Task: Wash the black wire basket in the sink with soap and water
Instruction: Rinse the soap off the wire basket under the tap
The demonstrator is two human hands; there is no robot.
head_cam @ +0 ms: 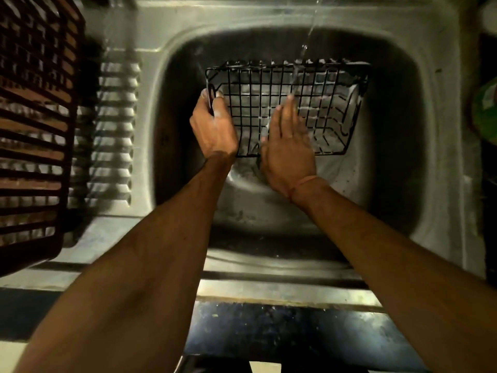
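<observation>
The black wire grid basket (285,103) stands tilted in the stainless steel sink (419,146) under a thin stream of tap water (309,33). The left hand (212,125) grips its left edge; the right hand (287,149) lies flat and open-fingered against the mesh. Suds cling to the rim, so rinsing seems partly done.

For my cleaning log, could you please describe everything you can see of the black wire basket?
The black wire basket is a rectangular grid of thin dark wire with low sides, wet and flecked with suds. It is held tilted above the steel sink basin, under a thin stream of water. The left hand grips its left rim; the right hand lies open and flat against the mesh.
</observation>
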